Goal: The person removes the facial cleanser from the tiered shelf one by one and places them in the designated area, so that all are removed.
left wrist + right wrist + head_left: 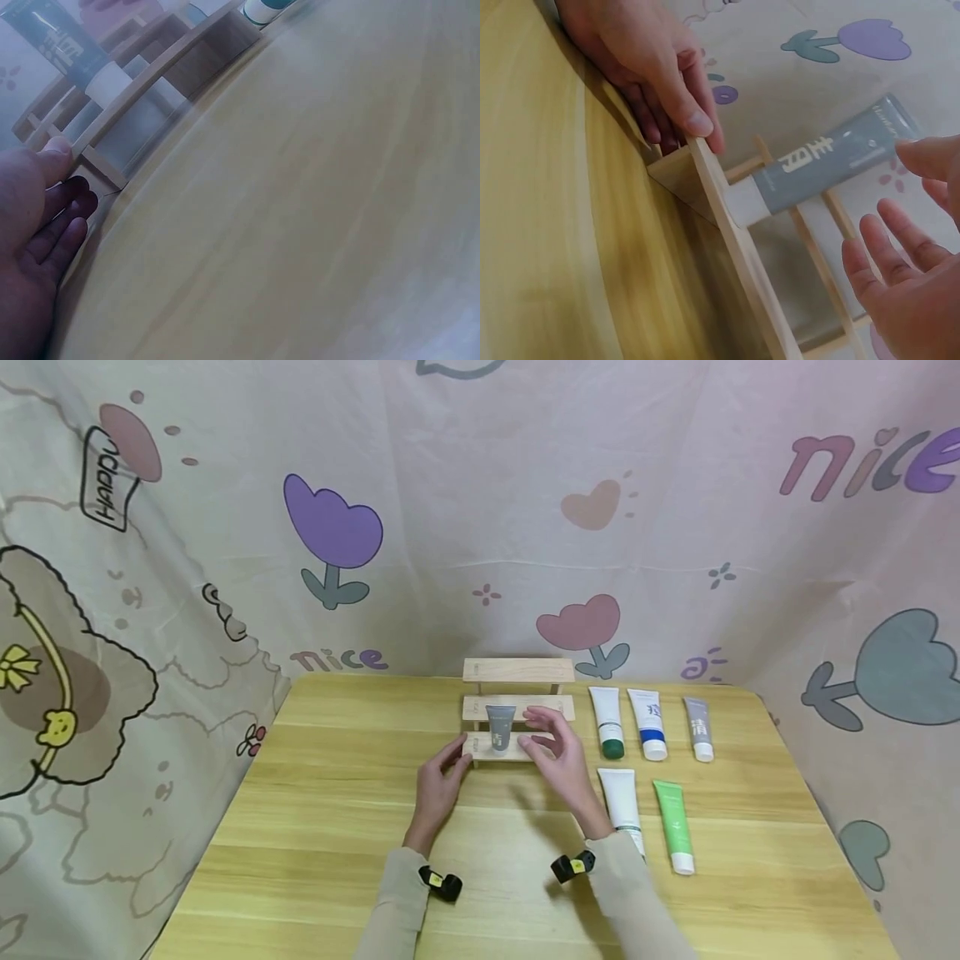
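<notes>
A small three-step wooden display stand (517,670) is at the back middle of the table. On its lowest step a grey-blue squeeze tube (500,725) stands upright on its white cap, toward the left end. My left hand (438,787) grips the left end of that step, thumb on top, as the right wrist view shows. Just right of the tube is my right hand (561,762), its fingers spread and loosely bent with nothing between them. In the right wrist view the right thumb (930,155) overlaps the tube's crimped end.
Several more tubes lie right of the stand: a white one with a green cap (608,727), a white-and-blue one (648,727), a grey one (699,728), another white one (621,806) partly behind the right forearm, and a green one (674,822). A printed cloth (450,527) hangs behind the table.
</notes>
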Motion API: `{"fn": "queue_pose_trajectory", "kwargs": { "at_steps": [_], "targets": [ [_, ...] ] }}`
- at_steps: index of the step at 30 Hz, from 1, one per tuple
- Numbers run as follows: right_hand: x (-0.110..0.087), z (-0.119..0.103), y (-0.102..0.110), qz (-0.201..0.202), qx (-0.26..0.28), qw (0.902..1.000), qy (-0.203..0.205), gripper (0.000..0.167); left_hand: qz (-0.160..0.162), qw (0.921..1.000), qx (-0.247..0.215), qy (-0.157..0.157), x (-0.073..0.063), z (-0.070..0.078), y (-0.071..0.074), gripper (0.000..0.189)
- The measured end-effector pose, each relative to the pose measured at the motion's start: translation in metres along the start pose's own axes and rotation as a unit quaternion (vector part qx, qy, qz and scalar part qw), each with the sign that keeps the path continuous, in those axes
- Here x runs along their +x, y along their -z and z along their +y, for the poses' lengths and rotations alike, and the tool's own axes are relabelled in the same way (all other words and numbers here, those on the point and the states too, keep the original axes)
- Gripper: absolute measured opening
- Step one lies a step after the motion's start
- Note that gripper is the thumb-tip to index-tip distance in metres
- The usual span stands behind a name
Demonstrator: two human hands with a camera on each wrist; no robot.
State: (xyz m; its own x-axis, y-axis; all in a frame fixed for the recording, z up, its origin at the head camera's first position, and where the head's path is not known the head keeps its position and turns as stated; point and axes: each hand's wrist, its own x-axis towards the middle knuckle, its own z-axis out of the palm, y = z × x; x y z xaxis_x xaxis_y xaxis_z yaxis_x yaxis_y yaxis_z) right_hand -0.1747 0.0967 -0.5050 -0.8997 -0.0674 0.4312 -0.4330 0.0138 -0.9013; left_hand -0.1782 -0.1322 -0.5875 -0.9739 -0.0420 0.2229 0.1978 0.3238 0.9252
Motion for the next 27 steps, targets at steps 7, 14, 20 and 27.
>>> {"fn": "queue_pose_trajectory", "kwargs": {
  "at_steps": [7,14,20,27],
  "targets": [
    [0.004,0.006,-0.011,-0.009,0.021,0.9996,-0.019,0.048,0.001,0.9999,-0.005,-0.009,0.0,-0.001,0.002,0.04],
    [0.006,0.01,-0.021,-0.01,0.03,0.9989,-0.034,0.047,-0.001,0.9999,-0.009,-0.013,-0.001,0.0,0.002,0.041],
    [0.008,0.012,-0.029,-0.009,0.026,0.9987,-0.044,0.045,-0.002,0.9999,-0.006,-0.013,0.0,0.0,0.002,0.04],
    [0.01,-0.002,-0.031,-0.015,0.031,0.9985,-0.042,0.037,0.0,0.9999,-0.005,-0.014,0.0,-0.001,0.001,0.04]
  ]
}}
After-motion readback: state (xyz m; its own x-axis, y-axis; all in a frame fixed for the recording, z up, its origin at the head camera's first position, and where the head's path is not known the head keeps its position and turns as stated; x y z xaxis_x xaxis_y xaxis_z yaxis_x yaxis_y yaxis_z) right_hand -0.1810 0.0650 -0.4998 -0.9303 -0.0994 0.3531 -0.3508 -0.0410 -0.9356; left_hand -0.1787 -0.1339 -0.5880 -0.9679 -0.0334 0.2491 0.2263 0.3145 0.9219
